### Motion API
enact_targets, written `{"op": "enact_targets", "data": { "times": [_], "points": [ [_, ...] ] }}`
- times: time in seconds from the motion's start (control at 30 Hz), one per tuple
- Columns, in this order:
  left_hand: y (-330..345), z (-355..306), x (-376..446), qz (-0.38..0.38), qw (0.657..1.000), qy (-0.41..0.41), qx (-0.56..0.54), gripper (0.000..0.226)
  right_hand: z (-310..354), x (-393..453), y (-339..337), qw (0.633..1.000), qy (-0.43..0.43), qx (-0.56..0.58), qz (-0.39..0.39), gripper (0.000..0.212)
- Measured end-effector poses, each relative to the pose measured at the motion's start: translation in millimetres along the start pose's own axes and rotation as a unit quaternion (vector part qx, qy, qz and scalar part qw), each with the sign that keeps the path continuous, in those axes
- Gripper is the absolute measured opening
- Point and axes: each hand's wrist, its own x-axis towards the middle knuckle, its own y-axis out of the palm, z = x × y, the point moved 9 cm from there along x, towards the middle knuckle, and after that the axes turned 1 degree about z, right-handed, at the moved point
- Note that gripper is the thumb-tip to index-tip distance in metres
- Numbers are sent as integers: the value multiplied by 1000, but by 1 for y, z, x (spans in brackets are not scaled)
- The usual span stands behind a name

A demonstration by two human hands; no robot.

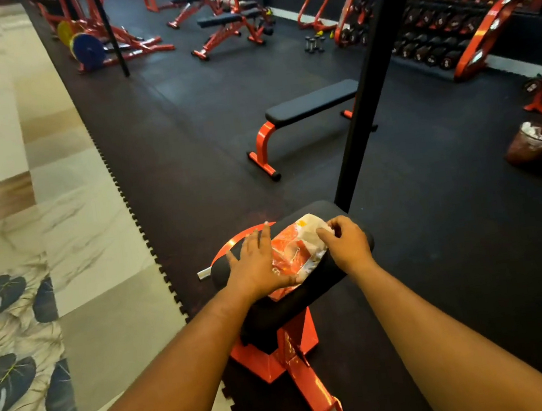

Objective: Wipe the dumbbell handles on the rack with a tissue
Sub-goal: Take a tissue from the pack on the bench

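Hands: both are stretched forward over a padded black bench (295, 301) on a red frame.
Left hand (259, 264): laid flat with fingers straight and spread, it is pressed on the near left edge of an orange-and-white tissue pack (297, 253), which is held down on the pad.
Right hand (346, 242): its fingers are curled at the pack's far end, where white tissue (315, 229) is pinched at the opening between thumb and fingertips.
Tissue pack: it is laid across the top of the bench pad, between the two hands.
Dumbbell rack (445, 23): it is seen far off at the upper right, well apart from the hands, with rows of dark dumbbells on red supports.
Floor: black rubber mat is spread under the bench; pale tile with a leaf pattern is seen at the left.
Flat bench (311, 103): it is stood farther ahead on the mat.
Bin (533, 140): white scraps are visible inside it, at the right.
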Motion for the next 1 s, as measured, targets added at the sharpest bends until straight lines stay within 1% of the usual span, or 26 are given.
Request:
{"op": "enact_targets", "data": {
  "times": [0.07, 0.13, 0.17, 0.2, 0.27, 0.33, 0.37, 0.4, 0.5, 0.57, 0.67, 0.77, 0.83, 0.9, 1.0],
  "points": [
    [-18, -29, -3, -61, 998, 11, -11, 118, -5, 0, -14, 997, -2, 72, 17, 11],
    [-26, -71, -3, -105, 992, 37, -62, 96, -7, -4, -38, 989, -9, 144, 35, 10],
    [-24, -93, 0, -109, 986, 45, -122, 86, -9, -7, -52, 983, -10, 175, 49, 13],
    [-19, -108, 3, -97, 974, 50, -197, 75, -9, -8, -62, 978, -13, 199, 60, 16],
    [-5, -147, 12, -77, 942, 61, -320, 46, -15, -8, -92, 973, -30, 215, 75, 21],
    [6, -185, 23, -75, 913, 61, -397, 16, -27, -3, -129, 974, -38, 209, 79, 25],
    [10, -196, 28, -74, 899, 54, -428, 7, -32, 0, -143, 975, -35, 203, 82, 25],
    [14, -214, 35, -75, 890, 51, -446, 4, -40, 6, -163, 976, -34, 199, 82, 23],
    [21, -257, 60, -82, 879, 54, -467, 4, -58, 25, -210, 980, -39, 177, 83, 13],
    [25, -284, 82, -76, 875, 61, -475, 6, -72, 47, -237, 983, -34, 165, 76, 10],
    [31, -327, 130, -66, 876, 92, -469, 8, -90, 94, -270, 978, -25, 189, 78, 16],
    [36, -358, 179, -53, 875, 127, -465, 9, -103, 139, -288, 966, 18, 239, 95, 23],
    [38, -383, 223, -45, 867, 150, -474, 11, -110, 180, -306, 975, 13, 211, 73, 18],
    [43, -402, 268, -45, 863, 150, -481, 12, -117, 219, -326, 982, 10, 186, 26, 13],
    [54, -426, 324, -51, 878, 98, -465, 27, -126, 274, -360, 987, 12, 150, -51, 11]
  ]
}}
